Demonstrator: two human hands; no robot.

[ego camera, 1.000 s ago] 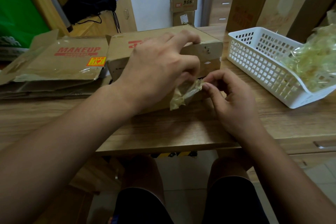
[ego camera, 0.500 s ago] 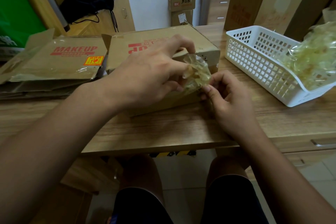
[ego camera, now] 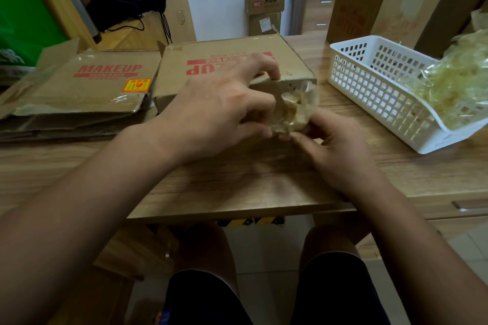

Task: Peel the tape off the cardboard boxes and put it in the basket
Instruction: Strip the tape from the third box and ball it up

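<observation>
A flat cardboard box point(ego camera: 227, 47) with red print lies on the wooden table in front of me. A crumpled piece of clear yellowish tape point(ego camera: 295, 108) stands up at the box's near right corner. My left hand point(ego camera: 221, 105) lies over the box's front edge, index finger on the top edge, thumb and other fingers pinching the tape. My right hand point(ego camera: 335, 150) pinches the tape's lower end from the right. A white plastic basket point(ego camera: 375, 92) stands to the right, with a heap of peeled tape point(ego camera: 454, 87) in its far end.
Flattened cardboard boxes marked MAKEUP point(ego camera: 87, 84) are stacked at the left. Tall cardboard boxes point(ego camera: 383, 2) stand behind the basket. Against the far wall are small stacked boxes point(ego camera: 264, 8) and a drawer unit point(ego camera: 317, 0). The table's front edge point(ego camera: 237, 211) runs above my knees.
The tape hung low on the box's front a second ago; both hands have since lifted it and gathered it into a wad near the corner. My left fingers shifted right along the edge.
</observation>
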